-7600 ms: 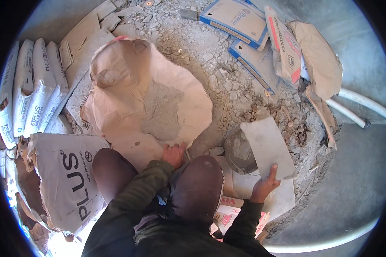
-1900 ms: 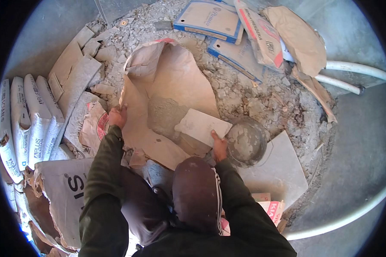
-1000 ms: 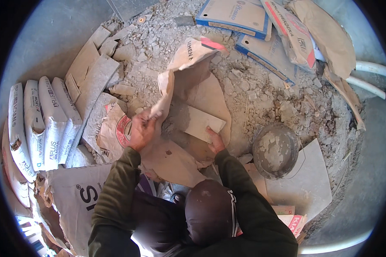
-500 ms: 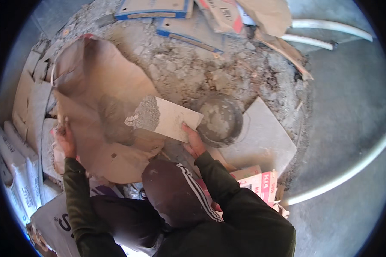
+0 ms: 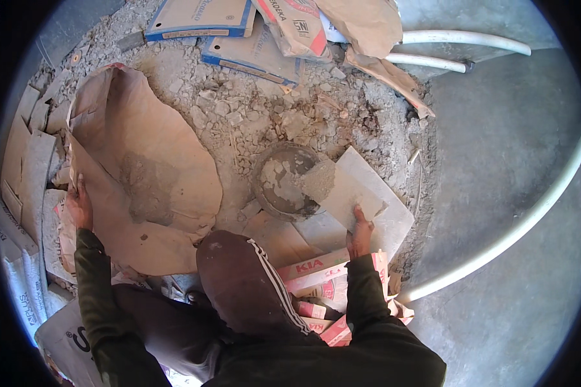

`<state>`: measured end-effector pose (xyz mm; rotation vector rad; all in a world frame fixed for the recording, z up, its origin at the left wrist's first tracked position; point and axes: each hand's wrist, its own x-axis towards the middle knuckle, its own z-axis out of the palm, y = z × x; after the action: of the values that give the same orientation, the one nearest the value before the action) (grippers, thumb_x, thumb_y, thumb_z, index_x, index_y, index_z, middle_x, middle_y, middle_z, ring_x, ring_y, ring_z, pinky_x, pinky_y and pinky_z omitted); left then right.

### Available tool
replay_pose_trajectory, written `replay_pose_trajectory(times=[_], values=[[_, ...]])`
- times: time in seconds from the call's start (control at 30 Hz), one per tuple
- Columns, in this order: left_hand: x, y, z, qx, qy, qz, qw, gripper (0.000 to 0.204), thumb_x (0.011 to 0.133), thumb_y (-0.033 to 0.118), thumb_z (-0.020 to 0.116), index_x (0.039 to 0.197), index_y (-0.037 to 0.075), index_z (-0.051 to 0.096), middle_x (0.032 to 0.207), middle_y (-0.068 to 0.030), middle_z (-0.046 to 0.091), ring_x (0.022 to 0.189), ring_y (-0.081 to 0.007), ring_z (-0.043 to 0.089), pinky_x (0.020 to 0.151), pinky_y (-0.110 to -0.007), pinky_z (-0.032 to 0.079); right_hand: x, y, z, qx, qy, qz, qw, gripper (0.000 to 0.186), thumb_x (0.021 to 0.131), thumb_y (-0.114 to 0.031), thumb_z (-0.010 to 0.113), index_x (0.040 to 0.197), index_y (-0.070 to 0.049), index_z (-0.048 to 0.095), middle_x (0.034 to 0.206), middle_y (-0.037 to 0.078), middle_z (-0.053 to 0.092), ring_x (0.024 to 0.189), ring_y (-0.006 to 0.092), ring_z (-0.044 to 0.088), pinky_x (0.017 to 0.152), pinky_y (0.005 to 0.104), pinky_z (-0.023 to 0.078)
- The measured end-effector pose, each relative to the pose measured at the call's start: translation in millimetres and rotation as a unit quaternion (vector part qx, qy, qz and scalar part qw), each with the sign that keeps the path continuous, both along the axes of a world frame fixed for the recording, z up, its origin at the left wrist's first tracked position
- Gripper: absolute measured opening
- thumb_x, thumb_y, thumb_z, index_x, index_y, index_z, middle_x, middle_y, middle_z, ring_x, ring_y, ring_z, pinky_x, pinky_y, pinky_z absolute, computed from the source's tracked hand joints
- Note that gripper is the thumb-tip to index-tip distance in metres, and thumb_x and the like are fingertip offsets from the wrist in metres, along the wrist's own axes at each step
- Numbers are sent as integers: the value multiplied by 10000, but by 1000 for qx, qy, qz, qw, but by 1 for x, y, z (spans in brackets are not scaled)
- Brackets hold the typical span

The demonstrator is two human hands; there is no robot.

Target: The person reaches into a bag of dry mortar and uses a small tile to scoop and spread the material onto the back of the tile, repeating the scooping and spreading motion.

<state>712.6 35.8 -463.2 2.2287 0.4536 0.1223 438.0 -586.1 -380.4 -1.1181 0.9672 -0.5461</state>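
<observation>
My right hand point(image 5: 360, 233) grips the near end of a pale flat piece of tile point(image 5: 350, 201), thumb on top. Grey cement powder point(image 5: 320, 179) lies on its far left end, which reaches over the right rim of a round dark basin point(image 5: 263, 192). Patches of grey powder show inside the basin. At the left, my left hand point(image 5: 79, 205) is closed on the edge of a torn-open brown paper sack point(image 5: 186, 145), whose hollow holds more grey powder point(image 5: 147, 190).
A larger square tile point(image 5: 394, 222) lies right of the basin. Broken rubble point(image 5: 232, 109) spreads behind it. Blue-edged boxes point(image 5: 200, 18) and paper bags sit at the far side. Red-and-white cartons point(image 5: 316, 274) are by my knee. A long white pipe point(image 5: 497, 251) curves across the right floor.
My right hand has carried the tile piece with its powder rightward from the sack to the basin. My left hand stays on the sack edge. The whole view has shifted slightly.
</observation>
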Motion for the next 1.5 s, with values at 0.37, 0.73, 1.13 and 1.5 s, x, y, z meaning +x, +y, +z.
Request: replay_pose_trajectory(times=[0.37, 0.73, 1.13, 1.5], values=[[-3, -5, -7, -3, -75, -9, 997, 443, 897, 297, 530, 1148, -68, 532, 1061, -182, 610, 971, -234, 575, 849, -313, 422, 51, 17, 45, -560, 191, 267, 760, 255, 842, -134, 601, 889, 117, 594, 735, 221, 641, 697, 176, 638, 611, 325, 477], [-26, 40, -33, -51, 50, 26, 997, 523, 707, 385, 707, 933, -78, 613, 849, -196, 659, 798, -289, 644, 716, -380, 485, 70, 85, 29, -176, 40, 132, 975, 269, 797, -159, 687, 972, 22, 591, 921, 48, 620, 811, 131, 570, 755, 253, 443], [-45, -27, 27, 27, 5, 57, 998, 364, 842, 321, 556, 914, -29, 625, 743, -221, 625, 733, -347, 618, 682, -395, 452, 278, 251, -90, -355, -57, 461, 811, 236, 825, -205, 619, 907, 15, 642, 762, 127, 658, 683, 212, 632, 629, 339, 475], [-47, -30, 45, -8, -9, 83, 996, 305, 881, 262, 518, 858, -33, 592, 621, -162, 539, 574, -240, 526, 577, -366, 408, 280, 385, -81, -516, -14, 667, 537, 182, 792, -201, 587, 755, -24, 607, 713, 204, 609, 705, 392, 594, 661, 467, 482]])
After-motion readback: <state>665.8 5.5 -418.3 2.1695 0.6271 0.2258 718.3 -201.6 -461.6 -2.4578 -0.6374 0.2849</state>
